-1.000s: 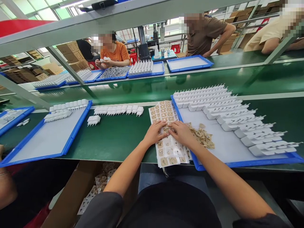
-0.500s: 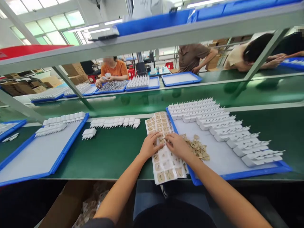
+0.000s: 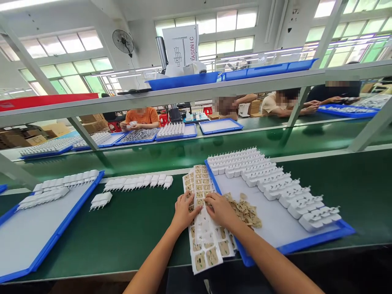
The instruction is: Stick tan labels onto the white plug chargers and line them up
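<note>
Head cam's tilted up vs. earlier, L hand (image 3: 183, 210) & R hand (image 3: 221, 209) on sticker sheets (image 3: 203, 228), can't tell if pinching.

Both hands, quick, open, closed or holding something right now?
Left hand: partly open, resting on the sticker sheets.
Right hand: partly curled on the same sheets; whether it pinches anything cannot be told.

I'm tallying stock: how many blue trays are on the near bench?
3: the right tray beside the sheets, the left tray left of the loose plugs, and the far-left tray, only a corner showing. Others may be out of view.
</note>
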The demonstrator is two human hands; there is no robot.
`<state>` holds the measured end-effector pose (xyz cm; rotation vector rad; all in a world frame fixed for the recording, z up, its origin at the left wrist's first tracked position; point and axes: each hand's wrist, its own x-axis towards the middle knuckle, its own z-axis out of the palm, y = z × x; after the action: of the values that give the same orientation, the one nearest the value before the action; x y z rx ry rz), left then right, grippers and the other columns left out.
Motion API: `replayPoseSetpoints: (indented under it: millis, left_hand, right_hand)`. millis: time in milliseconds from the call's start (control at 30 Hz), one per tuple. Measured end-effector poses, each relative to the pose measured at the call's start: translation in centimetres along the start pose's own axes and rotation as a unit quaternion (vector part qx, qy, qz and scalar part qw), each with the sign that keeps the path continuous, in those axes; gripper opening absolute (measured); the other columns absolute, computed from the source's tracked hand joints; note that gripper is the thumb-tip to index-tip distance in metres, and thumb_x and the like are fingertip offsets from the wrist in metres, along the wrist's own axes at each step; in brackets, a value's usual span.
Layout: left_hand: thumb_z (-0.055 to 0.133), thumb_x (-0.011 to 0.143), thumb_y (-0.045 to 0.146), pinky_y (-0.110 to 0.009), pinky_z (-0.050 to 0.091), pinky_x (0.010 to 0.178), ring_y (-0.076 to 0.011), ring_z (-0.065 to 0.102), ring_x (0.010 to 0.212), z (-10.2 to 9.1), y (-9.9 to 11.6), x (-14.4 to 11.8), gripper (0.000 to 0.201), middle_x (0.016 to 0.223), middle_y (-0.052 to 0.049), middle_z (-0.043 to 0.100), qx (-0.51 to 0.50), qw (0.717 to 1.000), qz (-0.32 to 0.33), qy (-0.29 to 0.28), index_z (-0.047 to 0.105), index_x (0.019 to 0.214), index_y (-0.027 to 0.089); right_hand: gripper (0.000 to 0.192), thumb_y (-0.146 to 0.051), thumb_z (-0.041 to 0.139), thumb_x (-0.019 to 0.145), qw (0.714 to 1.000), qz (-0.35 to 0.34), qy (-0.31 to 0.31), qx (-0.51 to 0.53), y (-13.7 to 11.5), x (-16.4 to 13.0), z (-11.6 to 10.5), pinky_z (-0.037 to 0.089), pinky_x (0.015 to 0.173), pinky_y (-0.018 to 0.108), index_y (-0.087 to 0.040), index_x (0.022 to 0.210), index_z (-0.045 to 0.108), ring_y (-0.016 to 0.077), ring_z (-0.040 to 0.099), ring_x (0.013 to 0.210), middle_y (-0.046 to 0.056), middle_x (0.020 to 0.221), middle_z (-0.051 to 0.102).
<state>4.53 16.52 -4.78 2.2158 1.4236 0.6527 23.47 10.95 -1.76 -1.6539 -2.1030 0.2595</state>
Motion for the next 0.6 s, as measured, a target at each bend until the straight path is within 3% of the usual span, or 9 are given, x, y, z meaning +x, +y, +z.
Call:
replayPoseSetpoints:
  millis: [100, 200, 267, 367, 467, 600]
  left_hand:
    - [0.065, 0.085, 0.045, -0.049, 0.039, 0.11, -0.0331, 0.048, 0.133, 0.0, -0.2, 0.1, 0.058, 0.142, -0.014, 0.056, -0.095, 0.994, 0.031, 0.033, 0.058, 0.138, 0.023]
    - [0.061, 0.087, 0.048, -0.038, 0.05, 0.092, -0.0239, 0.064, 0.101, 0.0, 0.0, 0.2, 0.065, 0.114, -0.01, 0.068, -0.226, 0.974, 0.029, 0.008, 0.049, 0.144, 0.019]
    - [0.06, 0.088, 0.049, -0.032, 0.05, 0.079, -0.0187, 0.063, 0.082, 0.0, 0.1, 0.2, 0.069, 0.096, -0.006, 0.069, -0.286, 0.958, 0.016, -0.021, 0.044, 0.147, 0.017]
    - [0.063, 0.088, 0.049, -0.028, 0.047, 0.07, -0.0157, 0.058, 0.072, 0.2, 0.0, 0.3, 0.067, 0.081, -0.001, 0.067, -0.313, 0.949, 0.012, -0.035, 0.047, 0.144, 0.016]
    - [0.068, 0.085, 0.047, -0.028, 0.046, 0.07, -0.0156, 0.059, 0.073, 0.4, -0.2, 0.6, 0.058, 0.081, -0.002, 0.068, -0.336, 0.941, 0.009, -0.041, 0.059, 0.133, 0.016]
    - [0.077, 0.076, 0.043, -0.029, 0.049, 0.079, -0.0184, 0.065, 0.085, 0.5, -0.2, 1.0, 0.05, 0.099, -0.009, 0.073, -0.405, 0.913, -0.01, -0.04, 0.069, 0.116, 0.014]
  right_hand:
    - [0.029, -0.014, 0.057, 0.09, 1.0, 0.0, -0.003, -0.001, -0.2, 0.0, -0.2, 0.046, 0.108, 0.045, -0.016, 0.116, 0.069, 0.0272, 0.059, 0.12, 0.011, 0.124, 0.067]
    - [0.027, -0.015, 0.058, 0.089, 1.0, -0.003, 0.0, 0.0, -0.5, -0.1, -0.5, 0.047, 0.105, 0.044, -0.017, 0.114, 0.069, 0.0266, 0.06, 0.118, 0.01, 0.122, 0.068]
    - [0.026, -0.014, 0.058, 0.089, 1.0, -0.006, 0.005, 0.004, -0.7, -0.1, -0.6, 0.048, 0.103, 0.042, -0.019, 0.112, 0.068, 0.0254, 0.061, 0.116, 0.009, 0.119, 0.069]
    - [0.024, -0.014, 0.057, 0.09, 1.0, -0.012, 0.013, 0.007, -0.6, 0.0, -0.4, 0.049, 0.101, 0.041, -0.019, 0.11, 0.068, 0.0246, 0.062, 0.113, 0.008, 0.116, 0.069]
    - [0.025, -0.015, 0.055, 0.091, 0.999, -0.027, 0.028, 0.015, -0.2, 0.1, 0.1, 0.05, 0.099, 0.042, -0.019, 0.112, 0.068, 0.0245, 0.062, 0.112, 0.01, 0.117, 0.069]
    - [0.026, -0.02, 0.052, 0.093, 0.996, -0.049, 0.065, 0.033, 0.8, 0.5, 0.9, 0.051, 0.099, 0.044, -0.019, 0.114, 0.068, 0.0255, 0.063, 0.112, 0.012, 0.118, 0.069]
